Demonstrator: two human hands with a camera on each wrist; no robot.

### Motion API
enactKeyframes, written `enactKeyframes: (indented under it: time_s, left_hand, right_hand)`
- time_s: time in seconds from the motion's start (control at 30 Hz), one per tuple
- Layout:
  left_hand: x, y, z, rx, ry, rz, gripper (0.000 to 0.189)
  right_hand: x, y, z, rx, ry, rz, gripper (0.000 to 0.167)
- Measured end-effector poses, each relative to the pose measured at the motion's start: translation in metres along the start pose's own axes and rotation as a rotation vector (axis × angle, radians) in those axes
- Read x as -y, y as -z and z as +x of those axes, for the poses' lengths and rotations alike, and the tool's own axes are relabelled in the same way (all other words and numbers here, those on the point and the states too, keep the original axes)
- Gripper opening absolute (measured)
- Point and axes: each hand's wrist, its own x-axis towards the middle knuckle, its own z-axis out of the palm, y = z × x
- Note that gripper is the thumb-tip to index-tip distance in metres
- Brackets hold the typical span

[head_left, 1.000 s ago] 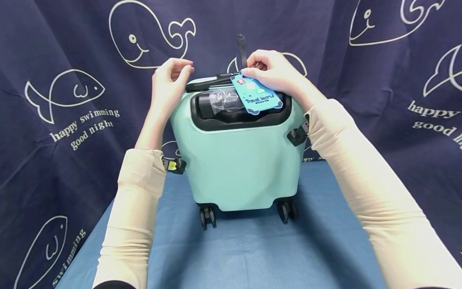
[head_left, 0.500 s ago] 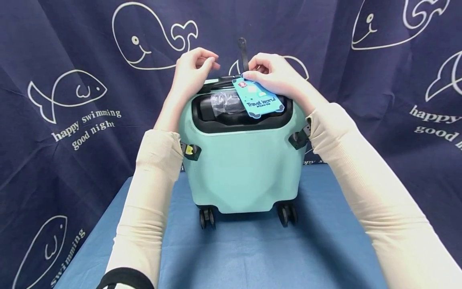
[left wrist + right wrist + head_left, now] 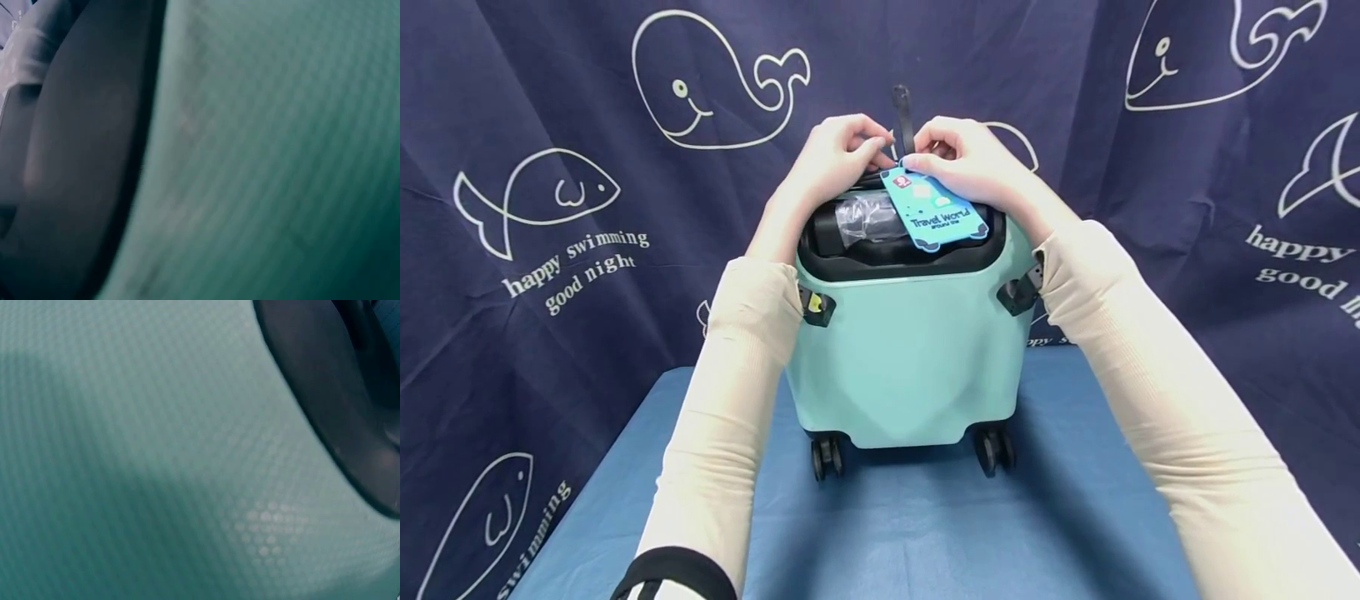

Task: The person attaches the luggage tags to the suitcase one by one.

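Note:
A mint-green suitcase (image 3: 910,358) stands upright in the head view, its black recessed handle (image 3: 830,233) partly wrapped in clear plastic. A blue luggage tag (image 3: 936,212) printed "Travel World" hangs over that handle. My right hand (image 3: 973,162) pinches the tag's top corner between thumb and fingers. From behind it a narrow black strap (image 3: 903,117) sticks up. Just left of the strap is my left hand (image 3: 842,158), fingers loosely bent, fingertips right beside the tag's top. Both wrist views show only the suitcase's ribbed shell (image 3: 269,150) and dark handle recess (image 3: 319,381); neither hand appears there.
Black caster wheels (image 3: 995,450) rest on a blue cloth-covered table (image 3: 887,533). Behind the suitcase hangs a navy curtain (image 3: 1075,58) with white whale and fish drawings. The small wrist cameras (image 3: 817,307) sit close against the suitcase's sides.
My left hand has moved right, from the suitcase's left top corner to beside the strap and tag. The right hand keeps its pinch on the luggage tag, almost still.

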Motion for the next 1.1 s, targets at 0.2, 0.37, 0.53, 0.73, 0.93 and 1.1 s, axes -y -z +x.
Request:
enactKeyframes:
  time_s: [0.2, 0.37, 0.53, 0.73, 0.93, 1.1]
  left_hand:
    - [-0.0006, -0.0032, 0.0026, 0.073, -0.021, 0.094, 0.024]
    - [-0.0010, -0.0023, 0.0026, 0.125, -0.082, 0.116, 0.026]
    - [-0.0001, -0.0008, 0.0019, 0.179, -0.090, 0.117, 0.028]
    - [-0.0006, -0.0011, 0.0007, 0.213, -0.068, 0.105, 0.030]
    - [-0.0014, -0.0012, -0.0006, 0.209, -0.052, 0.143, 0.030]
    - [-0.0022, 0.0000, -0.0018, 0.214, -0.025, 0.171, 0.031]
  right_hand:
    - [0.0008, 0.0016, -0.0005, 0.002, -0.008, -0.012, 0.022]
    - [0.0014, 0.0030, -0.0005, -0.003, -0.008, -0.003, 0.022]
    - [0.0009, 0.0018, 0.0001, 0.003, -0.015, -0.003, 0.023]
    - [0.0004, 0.0007, -0.0003, 0.002, -0.021, -0.004, 0.022]
    - [0.0012, 0.0007, -0.0008, 0.002, -0.022, -0.011, 0.022]
    - [0.0016, 0.0009, -0.0015, 0.003, -0.018, -0.013, 0.021]
